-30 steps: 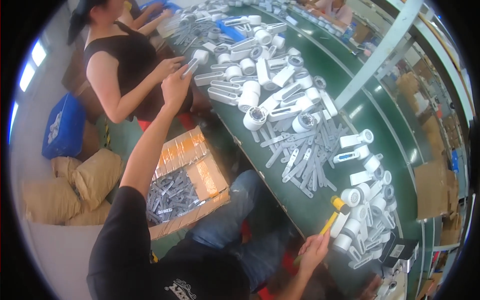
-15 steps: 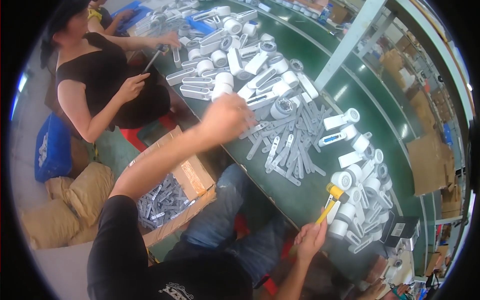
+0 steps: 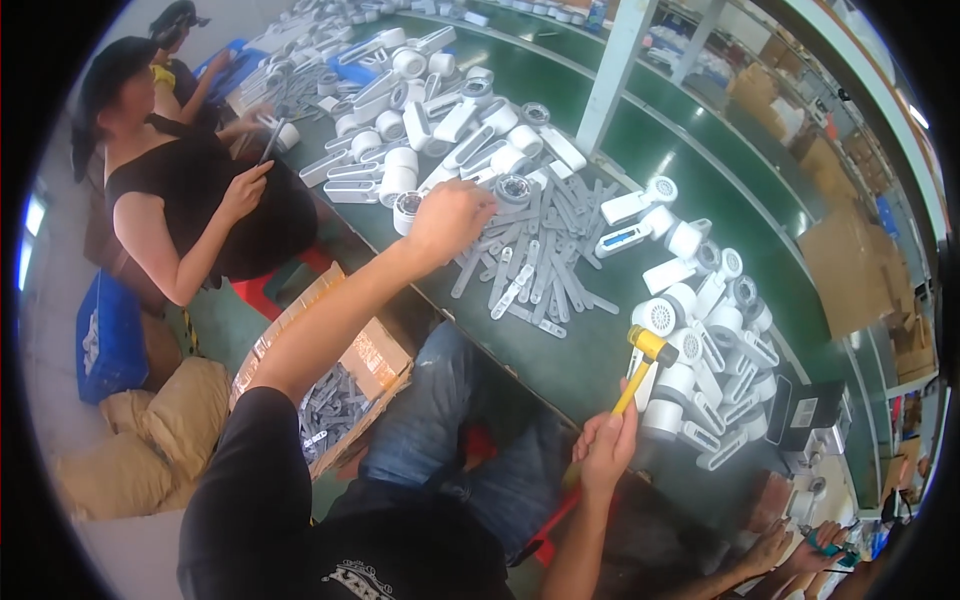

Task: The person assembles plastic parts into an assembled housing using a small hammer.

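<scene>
My left hand (image 3: 455,220) reaches over the green table, between the white shower-head-like housings and the pile of grey flat strips (image 3: 560,240). Its fingers are curled down; whatever they hold is hidden. Just beside that wrist lies a white housing with a round ringed end (image 3: 407,206). In my right hand (image 3: 606,447), near the table's front edge, is a hammer with a yellow handle and a yellow-and-black head (image 3: 652,345). The head rises in front of a heap of white housings (image 3: 690,345) with round grille ends.
A cardboard box (image 3: 385,365) of grey strips stands left of my legs. A co-worker (image 3: 200,190) at the left holds a dark rod-like tool. Brown sacks (image 3: 180,420) and a blue bin (image 3: 112,335) lie beyond. Another person's hands (image 3: 800,550) hold a teal tool, lower right.
The view has shifted, so the table's things sit further left. My left hand has settled by the grey strips, less blurred. The co-worker's far hand now holds a white part. The hammer stays in my right hand.
</scene>
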### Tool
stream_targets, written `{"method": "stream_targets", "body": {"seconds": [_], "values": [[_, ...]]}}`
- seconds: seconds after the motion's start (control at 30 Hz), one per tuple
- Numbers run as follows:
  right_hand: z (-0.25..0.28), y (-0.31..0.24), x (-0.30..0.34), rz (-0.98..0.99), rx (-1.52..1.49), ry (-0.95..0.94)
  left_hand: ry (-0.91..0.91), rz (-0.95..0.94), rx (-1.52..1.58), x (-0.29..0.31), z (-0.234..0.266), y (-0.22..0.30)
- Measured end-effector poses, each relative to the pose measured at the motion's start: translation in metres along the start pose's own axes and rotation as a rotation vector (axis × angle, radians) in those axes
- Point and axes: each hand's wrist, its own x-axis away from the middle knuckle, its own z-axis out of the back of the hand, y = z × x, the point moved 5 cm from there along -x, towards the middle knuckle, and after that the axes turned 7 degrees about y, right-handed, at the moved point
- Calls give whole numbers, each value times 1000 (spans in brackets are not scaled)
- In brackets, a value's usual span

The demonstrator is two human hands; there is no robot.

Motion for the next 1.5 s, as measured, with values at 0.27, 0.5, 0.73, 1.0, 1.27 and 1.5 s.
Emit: {"method": "stream_targets", "body": {"seconds": [0.27, 0.5, 0.73, 1.0, 1.27, 1.5], "values": [[12, -4, 15, -40, -207, 97, -298, 280, -30, 12, -26, 7], [32, -23, 42, -97, -3, 220, 48, -221, -2, 13, 22, 68], [-7, -38, 35, -239, -233, 134, -39, -938, 400, 89, 38, 221], [78, -30, 71, -173, -219, 529, 37, -293, 123, -15, -70, 178], [86, -23, 98, -113, -82, 549, -307, -109, -71, -80, -151, 158], [89, -29, 88, -50, -200, 522, -292, -182, -157, 21, 7, 256]]}}
